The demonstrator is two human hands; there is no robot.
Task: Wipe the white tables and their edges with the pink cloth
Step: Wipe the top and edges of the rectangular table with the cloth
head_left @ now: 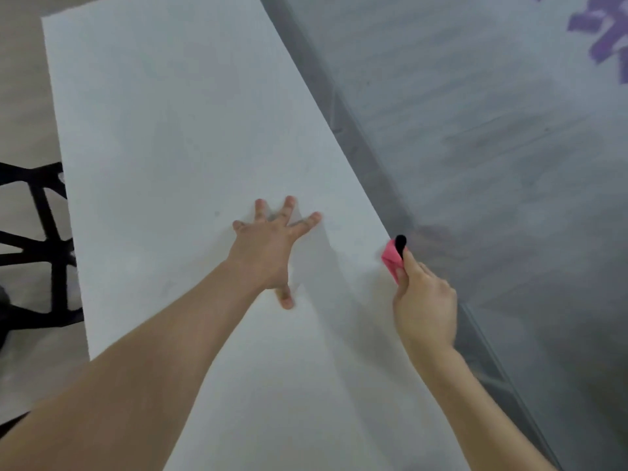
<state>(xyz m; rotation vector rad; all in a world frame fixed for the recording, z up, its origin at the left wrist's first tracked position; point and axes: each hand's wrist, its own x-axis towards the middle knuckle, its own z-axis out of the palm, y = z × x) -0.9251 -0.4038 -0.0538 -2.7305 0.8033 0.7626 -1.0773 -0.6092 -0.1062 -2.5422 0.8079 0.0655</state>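
Note:
A white table (176, 137) fills the middle of the view, running from the near bottom to the far top left. My left hand (268, 246) lies flat on its top with the fingers spread, holding nothing. At the table's right edge my right hand (424, 300) grips a folded pink cloth (390, 258), pressed against the edge. A small black tip (401, 244) shows above the cloth at my index finger; what it is cannot be told.
A frosted glass wall (492, 147) with a grey frame runs close along the table's right edge, with purple marks (605, 32) at the top right. A black chair frame (37, 239) stands at the table's left side on a beige floor.

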